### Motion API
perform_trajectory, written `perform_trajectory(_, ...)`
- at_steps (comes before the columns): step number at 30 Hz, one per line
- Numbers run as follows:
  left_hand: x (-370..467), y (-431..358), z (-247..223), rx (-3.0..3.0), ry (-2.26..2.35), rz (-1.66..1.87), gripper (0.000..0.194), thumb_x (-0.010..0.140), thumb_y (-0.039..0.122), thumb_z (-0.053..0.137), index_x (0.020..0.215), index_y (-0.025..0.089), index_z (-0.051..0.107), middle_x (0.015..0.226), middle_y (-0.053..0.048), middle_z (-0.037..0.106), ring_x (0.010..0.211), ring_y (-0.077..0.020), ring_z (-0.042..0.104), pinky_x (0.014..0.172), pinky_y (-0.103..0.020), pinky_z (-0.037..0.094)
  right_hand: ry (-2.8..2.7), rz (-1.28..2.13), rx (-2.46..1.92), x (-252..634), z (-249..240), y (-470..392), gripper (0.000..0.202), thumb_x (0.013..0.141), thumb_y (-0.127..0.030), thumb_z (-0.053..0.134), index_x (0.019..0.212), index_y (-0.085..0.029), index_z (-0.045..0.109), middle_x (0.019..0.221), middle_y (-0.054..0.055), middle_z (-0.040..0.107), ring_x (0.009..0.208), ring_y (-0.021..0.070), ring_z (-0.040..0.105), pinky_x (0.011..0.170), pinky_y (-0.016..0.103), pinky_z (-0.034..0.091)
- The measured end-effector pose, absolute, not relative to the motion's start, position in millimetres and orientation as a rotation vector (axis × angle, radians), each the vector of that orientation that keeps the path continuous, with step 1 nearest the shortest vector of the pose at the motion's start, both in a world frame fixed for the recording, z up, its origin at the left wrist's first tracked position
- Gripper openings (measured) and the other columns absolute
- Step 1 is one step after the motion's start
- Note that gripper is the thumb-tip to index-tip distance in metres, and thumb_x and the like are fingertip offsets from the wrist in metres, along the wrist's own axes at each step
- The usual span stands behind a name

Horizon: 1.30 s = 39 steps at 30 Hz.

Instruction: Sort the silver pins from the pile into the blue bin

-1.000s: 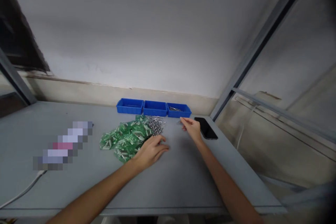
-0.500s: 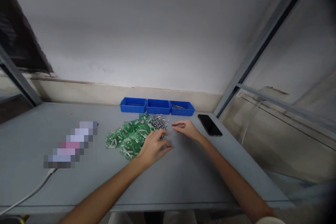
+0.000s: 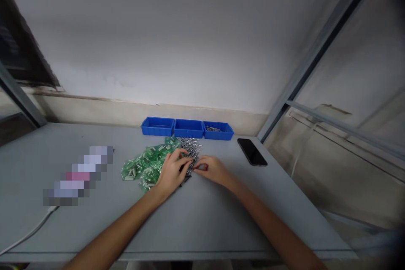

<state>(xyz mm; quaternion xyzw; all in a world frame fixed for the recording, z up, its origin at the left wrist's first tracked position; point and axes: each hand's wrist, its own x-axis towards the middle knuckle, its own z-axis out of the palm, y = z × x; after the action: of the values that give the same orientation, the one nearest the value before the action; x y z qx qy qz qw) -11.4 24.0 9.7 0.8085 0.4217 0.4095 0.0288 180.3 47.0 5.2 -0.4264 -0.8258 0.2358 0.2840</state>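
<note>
A heap of small green-and-clear plastic packets [image 3: 147,162] lies on the grey table. Against its right side is a loose pile of thin metal pieces, like screws or nails [image 3: 190,145]. My left hand [image 3: 173,168] is over the right edge of the packets, its thumb and fingers bent together at the metal pile; what they pinch is too small to name. My right hand [image 3: 210,169] is at the pile's right edge, thumb and forefinger closed at the tips on something I cannot make out. Dark thin pieces lie beneath my left hand.
Three blue trays [image 3: 189,128] stand in a row behind the piles; the right one holds some metal pieces. A black phone [image 3: 252,152] lies at the right. A blurred-out object with a white cable [image 3: 34,230] is at the left. Metal posts [image 3: 284,107] flank the table.
My right hand has moved left and nearer to the metal pile. My left hand has shifted left and slightly up, its fingers closing. The view has moved slightly.
</note>
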Motion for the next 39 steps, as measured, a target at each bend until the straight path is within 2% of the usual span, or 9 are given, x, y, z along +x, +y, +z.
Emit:
perform_trajectory(6,-6,21,5,2.437,1.291,1.191,0.006,0.076,0.023,0.064,0.073,0.023,0.069,0.108,-0.005,0.055,0.093,-0.0219,0.055,0.079,-0.038,0.040,-2.146,0.612,-1.225,186,9,40,0.010,0.070,-0.025,0.064,0.078,-0.023,0.070,0.076,0.000,0.068,0.055,0.0111,0.055,0.054,0.023,0.042)
perform_trajectory(9,-5,19,9,2.329,1.297,1.276,0.011,0.071,0.026,0.069,0.062,0.020,0.066,0.103,-0.005,0.055,0.090,-0.0213,0.055,0.080,-0.039,0.041,-1.976,0.658,-1.312,189,15,39,0.012,0.070,-0.029,0.063,0.078,-0.021,0.069,0.072,0.001,0.068,0.056,0.0117,0.055,0.054,0.023,0.042)
perform_trajectory(12,-4,17,13,2.262,1.267,1.321,0.019,0.067,0.030,0.073,0.057,0.018,0.062,0.099,-0.006,0.054,0.088,-0.0212,0.055,0.081,-0.039,0.042,-1.724,0.869,-1.346,187,19,40,0.022,0.072,-0.036,0.062,0.083,-0.018,0.067,0.071,0.002,0.066,0.053,0.0106,0.053,0.049,0.022,0.040)
perform_trajectory(16,0,15,15,2.234,1.174,1.342,0.020,0.070,0.032,0.070,0.060,0.017,0.061,0.097,-0.006,0.053,0.090,-0.0207,0.054,0.080,-0.038,0.044,-1.521,1.166,-1.290,183,18,42,0.032,0.071,-0.045,0.062,0.084,-0.016,0.064,0.061,0.000,0.058,0.047,0.0080,0.047,0.042,0.019,0.033)
perform_trajectory(23,4,13,15,2.114,1.166,1.442,0.012,0.078,0.030,0.062,0.076,0.018,0.063,0.092,-0.005,0.053,0.089,-0.0187,0.054,0.082,-0.034,0.044,-1.489,1.357,-1.161,176,21,36,0.031,0.072,-0.049,0.061,0.073,-0.018,0.062,0.054,-0.004,0.049,0.048,0.0075,0.041,0.046,0.021,0.030)
perform_trajectory(28,3,13,20,1.992,1.169,1.518,0.012,0.080,0.026,0.060,0.089,0.018,0.060,0.091,-0.004,0.053,0.084,-0.0159,0.053,0.076,-0.030,0.045,-1.563,1.389,-1.110,174,21,30,0.032,0.074,-0.049,0.059,0.071,-0.017,0.063,0.054,-0.004,0.048,0.048,0.0077,0.041,0.047,0.022,0.031)
perform_trajectory(32,3,13,20,2.008,1.072,1.532,0.008,0.081,0.022,0.059,0.086,0.018,0.063,0.092,-0.005,0.054,0.089,-0.0168,0.054,0.079,-0.030,0.044,-1.596,1.357,-1.125,173,18,29,0.032,0.074,-0.048,0.060,0.074,-0.017,0.066,0.053,-0.004,0.049,0.049,0.0080,0.042,0.048,0.021,0.032)
perform_trajectory(37,6,12,13,2.012,1.065,1.466,0.010,0.082,0.019,0.054,0.087,0.017,0.062,0.088,-0.004,0.053,0.070,-0.0124,0.053,0.062,-0.025,0.044,-1.654,1.309,-1.173,168,10,28,0.033,0.073,-0.049,0.060,0.076,-0.017,0.068,0.052,-0.003,0.050,0.045,0.0071,0.040,0.043,0.020,0.030)
perform_trajectory(39,7,12,12,2.017,1.082,1.471,0.009,0.082,0.019,0.053,0.085,0.017,0.061,0.085,-0.003,0.052,0.067,-0.0115,0.051,0.060,-0.024,0.043,-1.671,1.283,-1.174,167,7,29,0.033,0.072,-0.049,0.061,0.076,-0.017,0.068,0.052,-0.003,0.051,0.044,0.0071,0.041,0.042,0.019,0.029)
